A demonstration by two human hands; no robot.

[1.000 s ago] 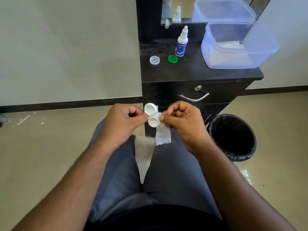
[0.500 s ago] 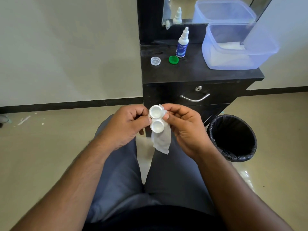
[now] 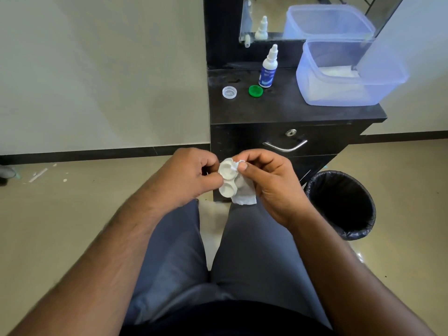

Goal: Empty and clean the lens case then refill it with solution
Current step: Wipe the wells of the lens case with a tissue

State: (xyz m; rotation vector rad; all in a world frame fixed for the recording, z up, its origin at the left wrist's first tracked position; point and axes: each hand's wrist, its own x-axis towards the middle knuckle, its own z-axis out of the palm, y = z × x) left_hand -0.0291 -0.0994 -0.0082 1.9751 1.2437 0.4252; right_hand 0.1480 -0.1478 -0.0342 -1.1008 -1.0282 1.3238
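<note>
A white two-well lens case [image 3: 227,181] is held above my knees, both wells uncapped and facing me. My left hand [image 3: 191,177] pinches its left side. My right hand [image 3: 269,180] holds a white tissue [image 3: 244,196] and presses a bunched corner of it against the upper well's right rim. The rest of the tissue hangs behind and below the case. On the black cabinet top [image 3: 278,110] stand a solution bottle [image 3: 268,69], a clear cap [image 3: 229,92] and a green cap [image 3: 255,90].
A pale blue plastic tub [image 3: 344,76] with its lid leaning in it fills the cabinet's right side. A mirror rises behind. A black-lined bin [image 3: 341,204] stands on the floor right of my right knee. The drawer handle [image 3: 286,146] is just beyond my hands.
Both hands shifted slightly right and down with the case. My right hand moved the tissue from beside the lower well up to the upper well.
</note>
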